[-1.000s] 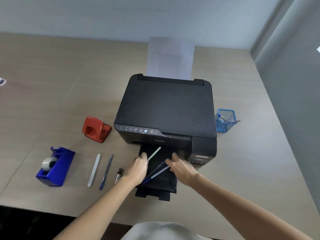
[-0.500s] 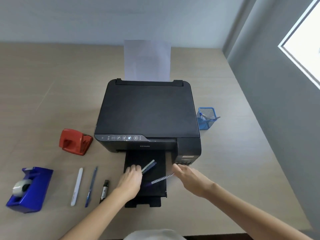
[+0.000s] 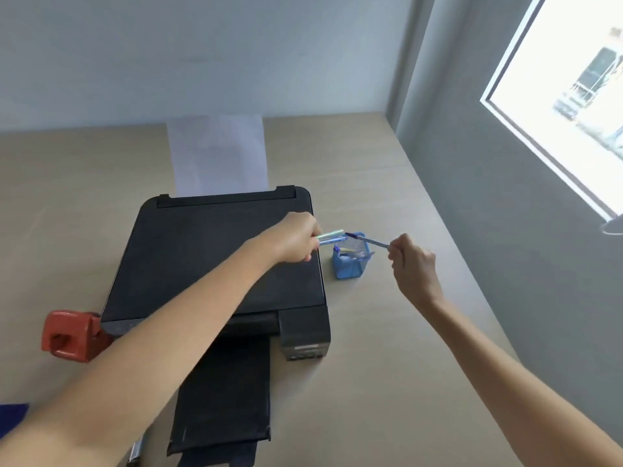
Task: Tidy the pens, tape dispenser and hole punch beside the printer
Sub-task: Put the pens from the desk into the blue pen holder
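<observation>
A black printer [image 3: 215,257] stands mid-table. My left hand [image 3: 295,235] reaches across its lid, shut on two pens [image 3: 332,237], one green-white and one blue, whose tips point at the blue mesh pen holder [image 3: 350,264] to the printer's right. My right hand [image 3: 413,261] pinches a dark blue pen [image 3: 365,239] by one end, its other end over the holder's rim. The red hole punch [image 3: 69,335] sits left of the printer. A corner of the blue tape dispenser [image 3: 11,417] shows at the left edge. The pens left of the printer are mostly hidden by my left arm.
White paper [image 3: 219,155] stands up in the printer's rear feed. The printer's black output tray [image 3: 222,399] extends toward me. A grey wall [image 3: 505,230] with a window bounds the table on the right. One pen end [image 3: 135,449] peeks out under my left forearm.
Both hands lifted pens off the output tray and carried them up and right to the mesh holder. The camera turned right, pushing the dispenser and loose pens nearly out of view.
</observation>
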Demonstrator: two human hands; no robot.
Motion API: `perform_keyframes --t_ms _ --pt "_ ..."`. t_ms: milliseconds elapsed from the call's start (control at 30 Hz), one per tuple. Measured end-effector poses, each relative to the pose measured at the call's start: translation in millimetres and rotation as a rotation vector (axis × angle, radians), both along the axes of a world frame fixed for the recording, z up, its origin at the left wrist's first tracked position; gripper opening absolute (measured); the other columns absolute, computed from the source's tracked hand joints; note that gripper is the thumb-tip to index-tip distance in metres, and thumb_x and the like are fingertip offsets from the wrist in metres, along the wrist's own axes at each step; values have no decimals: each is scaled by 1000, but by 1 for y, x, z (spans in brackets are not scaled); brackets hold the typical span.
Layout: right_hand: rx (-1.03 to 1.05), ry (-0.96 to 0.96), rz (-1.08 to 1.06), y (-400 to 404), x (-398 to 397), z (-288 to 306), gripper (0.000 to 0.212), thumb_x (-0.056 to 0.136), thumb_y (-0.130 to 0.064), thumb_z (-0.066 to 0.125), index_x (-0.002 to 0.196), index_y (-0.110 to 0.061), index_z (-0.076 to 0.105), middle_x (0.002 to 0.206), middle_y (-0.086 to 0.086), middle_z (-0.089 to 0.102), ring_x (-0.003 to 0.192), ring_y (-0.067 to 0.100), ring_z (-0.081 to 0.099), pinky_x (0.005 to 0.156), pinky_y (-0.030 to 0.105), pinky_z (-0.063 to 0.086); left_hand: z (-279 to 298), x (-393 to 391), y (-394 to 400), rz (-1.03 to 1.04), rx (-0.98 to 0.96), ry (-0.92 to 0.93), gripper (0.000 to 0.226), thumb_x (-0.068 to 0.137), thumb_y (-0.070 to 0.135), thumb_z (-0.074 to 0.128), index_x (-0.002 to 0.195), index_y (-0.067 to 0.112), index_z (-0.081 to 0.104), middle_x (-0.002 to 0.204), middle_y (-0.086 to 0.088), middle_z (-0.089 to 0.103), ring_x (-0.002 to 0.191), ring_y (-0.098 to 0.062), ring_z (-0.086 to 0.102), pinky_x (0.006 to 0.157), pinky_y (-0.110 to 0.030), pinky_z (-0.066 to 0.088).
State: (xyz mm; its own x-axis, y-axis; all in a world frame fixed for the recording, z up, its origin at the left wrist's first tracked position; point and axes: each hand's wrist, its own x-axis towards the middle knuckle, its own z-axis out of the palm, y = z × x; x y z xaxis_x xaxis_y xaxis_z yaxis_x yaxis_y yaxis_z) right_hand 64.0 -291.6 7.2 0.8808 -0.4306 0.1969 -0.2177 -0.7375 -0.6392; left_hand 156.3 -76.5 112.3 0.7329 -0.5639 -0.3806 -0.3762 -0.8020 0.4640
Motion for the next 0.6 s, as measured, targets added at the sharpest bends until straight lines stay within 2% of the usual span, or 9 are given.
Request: perform_keyframes --t_ms 33,133,233,300,367,400,467,533,600 --pt "-40 32 25 -3 10 -4 11 92 -3 48 85 3 56 70 20 66 63 41 56 59 39 43 -11 11 -20 15 25 -14 18 94 4 49 89 1 66 82 -16 65 72 -29 64 70 -34 51" --pt "-126 160 100 -13 40 -15 11 92 0 45 88 6 54 76 28 65 65 42 58 56 42 42 -37 33 -73 59 120 -33 13 91 0 56 82 10 58 80 -11 57 74 -23 53 73 -33 54" --pt "-204 277 186 -17 57 -26 15 88 8 40 81 -5 42 77 24 62 62 36 55 51 35 34 -55 40 -103 47 285 -71 27 88 10 66 66 11 52 59 -3 43 67 -20 48 53 -24 41" --pt "-225 310 251 -20 63 -31 18 90 3 45 80 -10 39 81 21 64 68 37 60 51 34 35 -66 44 -112 42 345 -64 25 90 15 66 68 10 54 61 -2 43 60 -18 50 48 -22 36" --pt "-269 301 272 -22 67 -32 13 96 -14 51 87 -5 47 87 19 65 72 36 59 54 35 36 -74 50 -114 62 304 -45 16 92 14 63 82 2 60 74 -7 50 68 -24 56 56 -26 40" --pt "-302 284 273 -23 69 -33 18 97 -20 49 93 -3 52 89 18 66 74 34 56 56 36 37 -74 51 -112 87 260 -46 16 93 14 61 86 0 60 77 -9 50 72 -28 54 58 -27 40" --pt "-357 247 266 -24 70 -30 22 98 -20 45 103 -3 56 96 16 66 82 34 54 63 37 41 -72 55 -103 130 170 -75 33 95 14 57 65 4 47 66 -7 41 61 -26 42 50 -26 32" --pt "-327 194 245 -20 70 -25 18 97 -14 46 103 -2 57 96 19 65 86 35 53 65 36 35 -62 54 -87 143 91 -113 48 94 13 56 54 10 30 58 -5 31 52 -22 29 47 -26 24" --pt "-285 147 231 -13 70 -16 14 95 -7 46 100 -2 58 93 20 64 84 35 52 64 35 33 -47 48 -66 157 -7 -126 44 92 11 55 55 7 34 59 -10 35 59 -26 30 55 -27 28"
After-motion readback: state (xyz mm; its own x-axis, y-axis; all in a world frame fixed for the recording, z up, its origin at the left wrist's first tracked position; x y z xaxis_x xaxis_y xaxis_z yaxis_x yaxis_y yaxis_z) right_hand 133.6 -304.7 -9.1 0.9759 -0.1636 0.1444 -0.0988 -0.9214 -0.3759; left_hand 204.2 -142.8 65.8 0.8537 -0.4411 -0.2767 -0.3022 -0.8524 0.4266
